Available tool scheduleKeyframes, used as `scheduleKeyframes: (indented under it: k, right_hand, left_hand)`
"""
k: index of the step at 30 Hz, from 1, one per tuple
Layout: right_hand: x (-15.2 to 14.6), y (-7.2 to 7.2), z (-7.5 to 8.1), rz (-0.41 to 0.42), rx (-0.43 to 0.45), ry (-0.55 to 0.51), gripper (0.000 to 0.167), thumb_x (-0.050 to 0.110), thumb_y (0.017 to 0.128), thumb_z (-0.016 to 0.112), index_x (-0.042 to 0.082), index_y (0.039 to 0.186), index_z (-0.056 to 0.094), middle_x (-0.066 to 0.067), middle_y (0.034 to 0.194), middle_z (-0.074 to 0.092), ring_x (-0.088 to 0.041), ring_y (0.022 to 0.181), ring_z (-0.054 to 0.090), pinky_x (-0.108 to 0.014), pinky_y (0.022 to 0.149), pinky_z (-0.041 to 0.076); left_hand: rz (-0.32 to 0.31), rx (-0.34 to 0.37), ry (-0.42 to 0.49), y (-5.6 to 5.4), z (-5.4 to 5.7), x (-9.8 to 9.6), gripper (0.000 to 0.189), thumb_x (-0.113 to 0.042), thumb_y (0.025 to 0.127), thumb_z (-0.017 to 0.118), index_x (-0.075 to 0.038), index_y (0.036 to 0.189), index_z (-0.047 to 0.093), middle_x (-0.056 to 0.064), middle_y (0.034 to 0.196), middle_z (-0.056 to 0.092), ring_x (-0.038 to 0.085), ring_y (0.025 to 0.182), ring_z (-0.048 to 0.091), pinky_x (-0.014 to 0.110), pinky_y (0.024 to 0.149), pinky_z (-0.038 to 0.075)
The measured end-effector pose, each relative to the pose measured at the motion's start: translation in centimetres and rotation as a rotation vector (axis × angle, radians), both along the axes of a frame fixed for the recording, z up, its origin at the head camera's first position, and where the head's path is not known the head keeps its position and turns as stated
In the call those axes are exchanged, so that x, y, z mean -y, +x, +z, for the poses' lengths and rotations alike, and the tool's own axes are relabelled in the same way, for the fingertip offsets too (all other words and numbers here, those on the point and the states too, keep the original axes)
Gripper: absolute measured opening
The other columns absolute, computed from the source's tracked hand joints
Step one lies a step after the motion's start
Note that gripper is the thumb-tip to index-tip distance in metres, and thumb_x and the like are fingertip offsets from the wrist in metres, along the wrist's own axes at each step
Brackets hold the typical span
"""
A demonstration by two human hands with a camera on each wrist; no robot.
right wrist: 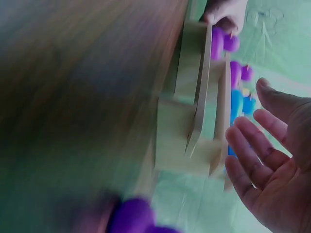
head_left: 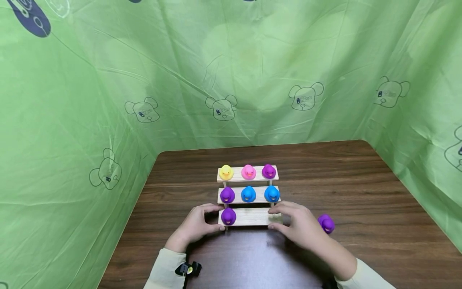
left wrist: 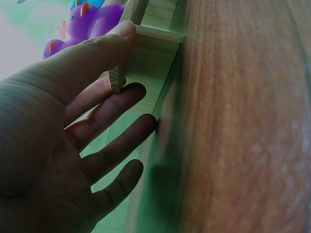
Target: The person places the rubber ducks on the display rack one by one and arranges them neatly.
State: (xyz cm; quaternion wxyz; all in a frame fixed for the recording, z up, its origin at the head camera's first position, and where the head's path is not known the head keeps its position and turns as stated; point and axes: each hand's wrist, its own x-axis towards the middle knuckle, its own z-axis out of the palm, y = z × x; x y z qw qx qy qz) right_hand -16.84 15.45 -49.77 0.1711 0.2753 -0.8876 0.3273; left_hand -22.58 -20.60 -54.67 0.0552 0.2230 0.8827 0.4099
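Observation:
A three-tier wooden display stand holds rubber ducks in rows. Yellow, pink and purple ducks fill the top tier. On the middle one sit a purple duck and two blue ducks. One purple duck stands at the left of the bottom tier. My left hand grips that tier's left end, thumb at its front edge and index finger behind. At the opposite end is my right hand; the right wrist view shows its fingers spread and nearly straight.
A loose purple duck lies on the brown wooden table, right of my right hand. Green curtains with printed mouse heads surround the table's back and sides. My left sleeve carries a black strap.

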Motion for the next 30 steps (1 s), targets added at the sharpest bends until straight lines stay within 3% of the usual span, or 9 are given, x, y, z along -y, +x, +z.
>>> scheduleKeyframes:
  k: [12,17,19,23,25,27,30]
  right_hand:
    - [-6.6,0.4,-1.1,-0.017,0.084,0.014,0.045,0.017,0.075,0.097,0.028,0.113,0.076,0.015,0.115,0.071,-0.012,0.108,0.069,-0.025,0.093,0.056]
    - [-8.7,0.4,-1.3,-0.026,0.15,0.039,0.049,0.018,0.075,0.096,0.028,0.118,0.075,0.011,0.121,0.071,-0.017,0.114,0.068,-0.014,0.101,0.045]
    - [-9.4,0.4,-1.3,-0.023,0.175,0.052,0.05,0.019,0.075,0.096,0.027,0.119,0.075,0.009,0.123,0.071,-0.019,0.116,0.067,-0.014,0.103,0.043]
    - [-10.4,0.5,-1.5,0.006,0.224,0.085,0.052,0.022,0.075,0.096,0.022,0.122,0.075,0.005,0.128,0.071,-0.019,0.118,0.067,-0.032,0.102,0.053]
    - [-10.8,0.7,-1.6,0.027,0.236,0.1,0.053,0.025,0.074,0.097,0.02,0.123,0.075,0.004,0.13,0.07,-0.02,0.118,0.066,-0.034,0.101,0.053]
    - [-11.1,0.7,-1.7,0.055,0.239,0.103,0.056,0.026,0.072,0.098,0.017,0.123,0.075,0.002,0.131,0.07,-0.026,0.12,0.066,-0.025,0.107,0.047]
    - [-11.5,0.8,-2.0,0.102,0.25,0.08,0.059,0.024,0.069,0.099,0.015,0.123,0.076,-0.003,0.132,0.071,-0.041,0.124,0.062,-0.012,0.115,0.025]
  left_hand:
    - [-0.002,0.002,0.002,-0.1,-0.1,0.0,0.054,-0.03,0.074,0.098,-0.019,0.123,0.077,-0.007,0.123,0.072,0.014,0.12,0.064,0.042,0.108,0.051]
    - [-0.001,0.0,0.006,-0.1,-0.2,0.0,0.054,-0.03,0.074,0.098,-0.02,0.123,0.077,-0.008,0.123,0.072,0.013,0.12,0.064,0.041,0.108,0.051]
    - [-0.001,0.004,0.005,-0.1,-0.2,0.0,0.054,-0.03,0.074,0.098,-0.02,0.123,0.077,-0.008,0.123,0.072,0.013,0.12,0.064,0.041,0.108,0.051]
    - [0.005,0.014,0.004,-0.1,-0.1,0.0,0.055,-0.03,0.074,0.098,-0.02,0.123,0.077,-0.007,0.123,0.072,0.014,0.121,0.064,0.043,0.109,0.05]
    - [0.005,0.014,0.003,0.0,-0.1,0.1,0.055,-0.03,0.074,0.098,-0.019,0.123,0.077,-0.007,0.123,0.072,0.015,0.121,0.064,0.043,0.109,0.05]
    - [0.007,0.017,0.004,0.0,-0.1,0.0,0.054,-0.03,0.073,0.098,-0.02,0.123,0.077,-0.007,0.123,0.072,0.015,0.121,0.064,0.043,0.109,0.05]
    - [0.007,0.02,0.006,-0.1,-0.1,0.0,0.054,-0.03,0.074,0.098,-0.02,0.123,0.077,-0.007,0.124,0.072,0.014,0.121,0.064,0.043,0.109,0.05]
